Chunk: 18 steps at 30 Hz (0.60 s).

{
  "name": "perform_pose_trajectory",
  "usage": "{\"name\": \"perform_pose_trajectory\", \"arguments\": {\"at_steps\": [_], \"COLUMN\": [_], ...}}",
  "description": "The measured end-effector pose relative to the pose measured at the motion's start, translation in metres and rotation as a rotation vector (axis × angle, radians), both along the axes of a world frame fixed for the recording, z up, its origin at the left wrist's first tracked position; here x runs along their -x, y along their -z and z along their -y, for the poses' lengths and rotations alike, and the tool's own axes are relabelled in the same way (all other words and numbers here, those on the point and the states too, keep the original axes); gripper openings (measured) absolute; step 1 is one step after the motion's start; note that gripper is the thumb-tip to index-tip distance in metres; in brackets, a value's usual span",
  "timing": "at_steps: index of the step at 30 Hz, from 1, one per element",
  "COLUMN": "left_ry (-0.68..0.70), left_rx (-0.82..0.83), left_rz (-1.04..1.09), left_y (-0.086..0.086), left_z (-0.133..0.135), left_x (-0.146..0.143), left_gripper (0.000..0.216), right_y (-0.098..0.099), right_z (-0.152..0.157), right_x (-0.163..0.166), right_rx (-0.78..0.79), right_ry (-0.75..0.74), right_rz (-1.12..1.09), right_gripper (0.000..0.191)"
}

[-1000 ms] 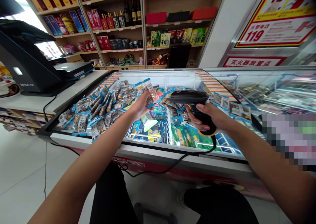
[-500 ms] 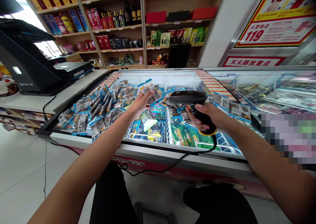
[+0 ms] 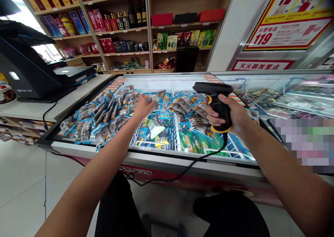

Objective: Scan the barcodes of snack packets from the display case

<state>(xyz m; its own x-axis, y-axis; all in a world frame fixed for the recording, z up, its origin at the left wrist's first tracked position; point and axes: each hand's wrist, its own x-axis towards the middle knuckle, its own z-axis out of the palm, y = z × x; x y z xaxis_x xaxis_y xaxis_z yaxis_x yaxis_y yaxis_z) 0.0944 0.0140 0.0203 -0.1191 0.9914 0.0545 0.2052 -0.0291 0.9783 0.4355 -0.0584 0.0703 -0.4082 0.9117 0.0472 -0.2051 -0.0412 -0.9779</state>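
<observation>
My right hand (image 3: pixel 232 113) is wrapped around the handle of a black and yellow barcode scanner (image 3: pixel 212 88), held up over the right part of the chest freezer (image 3: pixel 156 157). Over the middle, my left hand (image 3: pixel 143 108) pinches a small clear snack packet (image 3: pixel 149 98), mostly hidden by the fingers. Left of that hand lies a big heap of blue-edged snack packets (image 3: pixel 104 113). More such packets (image 3: pixel 186 104) lie in a pile between the hands. Below the left hand is a pale green packet (image 3: pixel 155 128) among blue and yellow bags.
The scanner's cord (image 3: pixel 188 169) droops across the freezer's front edge. A white wire divider (image 3: pixel 176 132) splits the freezer baskets. At left, a black weighing scale (image 3: pixel 33 70) stands on a counter (image 3: pixel 49 106). Stocked shelves (image 3: pixel 125 30) rise behind.
My left hand has moved left with the packet, which is now less visible. My right hand has shifted right and raised the scanner, uncovering more of the packets in the pile.
</observation>
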Motion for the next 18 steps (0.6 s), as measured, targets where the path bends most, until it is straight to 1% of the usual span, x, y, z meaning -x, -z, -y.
{"name": "perform_pose_trajectory", "arguments": {"at_steps": [2, 3, 5, 6, 8, 10, 11, 13, 18], "left_ry": [-0.026, -0.029, -0.028, -0.021, 0.057, 0.195, 0.263, 0.356, 0.454], "left_rx": [-0.040, -0.068, -0.133, -0.158, -0.192, -0.218, -0.230, -0.251, -0.240], "left_rz": [-0.339, -0.475, -0.618, -0.668, -0.755, -0.825, -0.849, -0.874, -0.844], "left_y": [-0.001, -0.001, -0.002, -0.002, -0.003, -0.004, -0.003, -0.002, 0.011], "left_z": [0.006, 0.008, 0.013, 0.014, 0.015, 0.016, 0.016, 0.016, 0.016], "left_x": [-0.005, -0.007, -0.010, -0.010, -0.007, -0.004, -0.002, -0.002, -0.011], "left_gripper": [0.064, 0.069, 0.074, 0.071, 0.054, 0.037, 0.033, 0.036, 0.062], "right_y": [0.003, 0.004, 0.006, 0.007, 0.008, 0.007, 0.007, 0.006, 0.003], "right_z": [-0.002, -0.003, -0.004, -0.005, -0.005, -0.004, -0.004, -0.003, 0.003], "right_x": [0.001, 0.001, 0.001, 0.002, 0.002, 0.002, 0.002, 0.003, 0.004], "right_rx": [0.012, 0.014, 0.017, 0.019, 0.021, 0.016, 0.010, 0.002, 0.017], "right_ry": [-0.020, -0.026, -0.024, -0.023, -0.024, -0.028, -0.027, -0.026, -0.011], "right_rz": [0.005, 0.008, 0.016, 0.022, 0.032, 0.034, 0.029, 0.017, 0.008], "right_gripper": [0.052, 0.054, 0.055, 0.055, 0.054, 0.052, 0.051, 0.049, 0.044]}}
